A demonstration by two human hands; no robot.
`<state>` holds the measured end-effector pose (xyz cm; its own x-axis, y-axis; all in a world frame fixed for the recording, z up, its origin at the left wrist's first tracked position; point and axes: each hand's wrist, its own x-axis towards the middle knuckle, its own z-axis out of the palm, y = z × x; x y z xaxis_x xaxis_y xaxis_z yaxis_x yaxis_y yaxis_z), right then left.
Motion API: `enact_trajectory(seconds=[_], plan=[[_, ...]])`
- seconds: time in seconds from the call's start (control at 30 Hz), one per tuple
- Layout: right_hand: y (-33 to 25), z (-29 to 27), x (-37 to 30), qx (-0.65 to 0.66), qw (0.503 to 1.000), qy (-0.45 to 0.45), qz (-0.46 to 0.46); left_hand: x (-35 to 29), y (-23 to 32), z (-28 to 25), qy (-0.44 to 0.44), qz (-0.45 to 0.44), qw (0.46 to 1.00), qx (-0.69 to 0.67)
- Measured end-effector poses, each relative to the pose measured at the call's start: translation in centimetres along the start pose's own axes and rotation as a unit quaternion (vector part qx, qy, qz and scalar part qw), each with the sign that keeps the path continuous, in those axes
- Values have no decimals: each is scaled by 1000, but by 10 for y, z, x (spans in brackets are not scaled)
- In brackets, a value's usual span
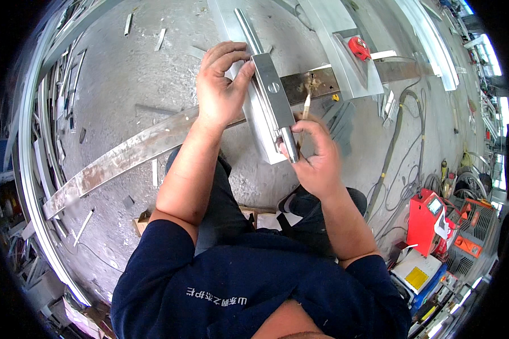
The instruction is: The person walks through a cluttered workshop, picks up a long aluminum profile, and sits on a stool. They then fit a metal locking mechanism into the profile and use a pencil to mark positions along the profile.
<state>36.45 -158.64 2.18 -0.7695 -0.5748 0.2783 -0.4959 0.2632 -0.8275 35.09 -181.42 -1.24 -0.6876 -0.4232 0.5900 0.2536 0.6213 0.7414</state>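
Observation:
A rectangular, brushed-metal block (274, 96) with a round slotted disc on its face lies over a long flat metal plate (270, 155). A round metal tube (247, 29) sticks out of its far end, and a shorter round piece (289, 142) out of its near end. My left hand (220, 82) is at the block's far left corner, its thumb and curled fingers against the edge. My right hand (320, 158) closes thumb and finger around the near round piece. A slim pen-like stick with a pale tip (307, 106) rises between its fingers, its lower part hidden.
A rusty flat steel beam (124, 155) crosses beneath the plate. To the right, a red tape measure (358, 48) sits on another metal sheet (345, 73). Cables (398, 130) run along the floor toward a red machine (427, 217). Metal profiles (31, 141) line the left side.

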Motion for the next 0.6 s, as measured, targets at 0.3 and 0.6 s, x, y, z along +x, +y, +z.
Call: enact_trajectory(seconds=[0.3,0.6], plan=[[11,-9,-1,267,960,-36,80,0,-10,0,-23,15,999,-19],[-22,8,27,9,1000,2,-7,-6,-11,1,-20,80,994,75]])
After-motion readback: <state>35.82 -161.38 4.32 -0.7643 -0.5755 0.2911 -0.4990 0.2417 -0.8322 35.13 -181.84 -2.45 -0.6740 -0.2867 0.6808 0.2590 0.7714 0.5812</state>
